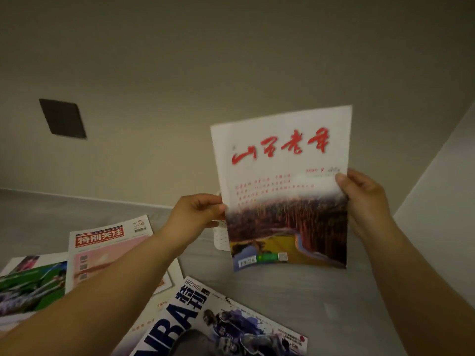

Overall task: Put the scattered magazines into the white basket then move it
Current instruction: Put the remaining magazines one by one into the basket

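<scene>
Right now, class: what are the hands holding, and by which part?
Both hands hold the red-titled magazine: left hand pinches its left edge, right hand its right edge.

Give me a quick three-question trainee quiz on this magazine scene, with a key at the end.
1. True or false: the left hand and right hand both hold the red-titled magazine.
2. The NBA magazine lies: A) on the floor, B) against the wall, C) in a hand.
3. How many magazines are lifted off the floor?
Key: 1 true; 2 A; 3 one.
</scene>
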A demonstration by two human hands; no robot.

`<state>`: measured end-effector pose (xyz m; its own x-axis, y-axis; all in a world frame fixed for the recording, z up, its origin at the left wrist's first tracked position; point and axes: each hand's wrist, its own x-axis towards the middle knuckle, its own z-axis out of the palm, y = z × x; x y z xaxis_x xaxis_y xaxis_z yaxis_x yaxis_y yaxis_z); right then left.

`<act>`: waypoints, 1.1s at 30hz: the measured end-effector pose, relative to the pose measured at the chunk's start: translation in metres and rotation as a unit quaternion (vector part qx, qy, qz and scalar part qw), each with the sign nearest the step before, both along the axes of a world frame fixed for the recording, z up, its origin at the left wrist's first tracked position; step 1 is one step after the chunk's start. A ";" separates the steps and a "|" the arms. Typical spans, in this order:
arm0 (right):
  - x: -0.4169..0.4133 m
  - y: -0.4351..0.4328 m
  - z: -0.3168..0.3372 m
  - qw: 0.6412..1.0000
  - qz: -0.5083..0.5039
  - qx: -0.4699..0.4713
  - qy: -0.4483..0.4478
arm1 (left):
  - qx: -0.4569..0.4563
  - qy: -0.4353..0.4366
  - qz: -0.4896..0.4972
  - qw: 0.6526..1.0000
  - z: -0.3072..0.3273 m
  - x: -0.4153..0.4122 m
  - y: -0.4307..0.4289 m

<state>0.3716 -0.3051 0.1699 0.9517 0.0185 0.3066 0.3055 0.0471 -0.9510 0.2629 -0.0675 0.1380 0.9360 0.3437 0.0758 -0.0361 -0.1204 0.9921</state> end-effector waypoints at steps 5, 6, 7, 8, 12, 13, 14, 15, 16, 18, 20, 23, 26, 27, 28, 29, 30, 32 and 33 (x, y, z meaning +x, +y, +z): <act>0.028 0.022 0.030 0.998 -0.024 0.015 -0.060 | 0.107 -0.059 0.074 0.990 0.023 0.050 0.004; 0.032 0.026 0.031 0.997 -0.021 0.008 -0.068 | 0.121 -0.064 0.089 0.987 0.027 0.061 0.007; 0.037 0.031 0.030 0.997 -0.017 -0.009 -0.075 | 0.138 -0.067 0.103 0.983 0.030 0.072 0.010; 0.042 0.036 0.028 0.996 -0.012 -0.031 -0.080 | 0.161 -0.068 0.114 0.978 0.032 0.081 0.013; 0.064 0.050 0.002 0.993 -0.014 -0.093 -0.076 | 0.257 -0.054 0.134 0.956 0.018 0.110 0.017; 0.070 0.050 -0.006 0.993 -0.020 -0.092 -0.068 | 0.266 -0.047 0.136 0.953 0.011 0.114 0.018; 0.076 0.050 -0.014 0.994 -0.026 -0.089 -0.054 | 0.274 -0.039 0.139 0.951 0.003 0.118 0.019; 0.081 0.049 -0.021 0.995 -0.029 -0.087 -0.036 | 0.282 -0.030 0.139 0.949 -0.006 0.120 0.020; 0.085 0.047 -0.029 0.995 -0.031 -0.088 -0.018 | 0.287 -0.022 0.136 0.948 -0.015 0.122 0.021; 0.092 0.044 -0.044 0.995 -0.032 -0.099 0.013 | 0.294 -0.008 0.132 0.947 -0.032 0.125 0.024; 0.097 0.044 -0.057 0.994 -0.025 -0.107 0.031 | 0.298 0.007 0.135 0.945 -0.046 0.129 0.026; 0.104 0.047 -0.069 0.993 -0.026 -0.098 0.052 | 0.287 0.019 0.145 0.947 -0.059 0.137 0.026; 0.115 0.051 -0.076 0.991 -0.049 -0.108 0.058 | 0.270 0.024 0.149 0.951 -0.066 0.147 0.028; 0.118 0.052 -0.079 0.990 -0.058 -0.113 0.057 | 0.267 0.029 0.149 0.952 -0.068 0.151 0.030; 0.121 0.054 -0.082 0.989 -0.067 -0.119 0.055 | 0.267 0.036 0.147 0.952 -0.071 0.154 0.032; 0.123 0.055 -0.085 0.987 -0.079 -0.126 0.052 | 0.267 0.046 0.146 0.951 -0.074 0.157 0.033; 0.125 0.057 -0.088 0.986 -0.092 -0.133 0.051 | 0.265 0.058 0.149 0.951 -0.077 0.161 0.035; 0.127 0.060 -0.093 0.981 -0.121 -0.140 0.060 | 0.249 0.073 0.162 0.952 -0.082 0.166 0.038; 0.129 0.062 -0.096 0.979 -0.128 -0.138 0.073 | 0.233 0.074 0.167 0.955 -0.083 0.168 0.038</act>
<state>0.5005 -0.2434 0.0742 0.9695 -0.1631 0.1832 0.1329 -0.2785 -0.9512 0.4313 -0.0291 0.0546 0.7922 0.5865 0.1686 0.2184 -0.5305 0.8191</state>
